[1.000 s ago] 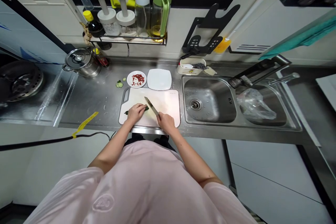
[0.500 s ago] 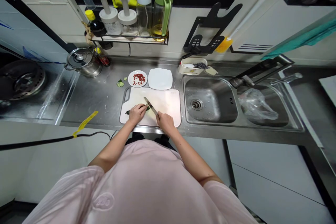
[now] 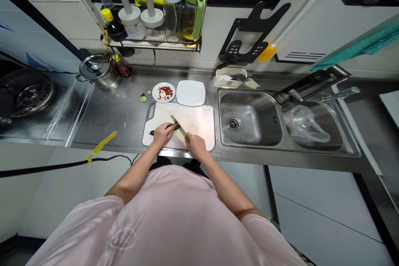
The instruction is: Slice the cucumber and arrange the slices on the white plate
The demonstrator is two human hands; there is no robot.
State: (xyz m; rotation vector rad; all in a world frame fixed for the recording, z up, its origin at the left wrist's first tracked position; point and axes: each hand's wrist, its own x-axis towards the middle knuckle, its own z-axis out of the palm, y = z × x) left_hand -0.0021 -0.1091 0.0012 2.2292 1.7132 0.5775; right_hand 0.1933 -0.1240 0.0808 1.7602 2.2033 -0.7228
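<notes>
On a white cutting board [image 3: 202, 120] lies a dark green cucumber [image 3: 151, 132], mostly covered by my left hand [image 3: 163, 134], whose fingers press it down. My right hand [image 3: 195, 145] is closed around the handle of a knife [image 3: 178, 125]. The blade points up and to the left, its edge at the cucumber's right end, just beside my left fingertips. Behind the board stand a white plate with chopped red pieces [image 3: 155, 93] and a bare white square plate [image 3: 190, 93]. Several cucumber slices [image 3: 143, 99] lie on the counter at the left.
A double sink [image 3: 251, 118] is to the right, with a plastic bag [image 3: 305, 124] in its far basin. A lidded steel pot [image 3: 99, 72] stands at the back left. Above hangs a rack [image 3: 156, 45] with bottles and jars. A black cable [image 3: 62, 168] crosses at lower left.
Both hands stay almost in place; the knife has shifted only very slightly against the cucumber. The camera view has moved a little.
</notes>
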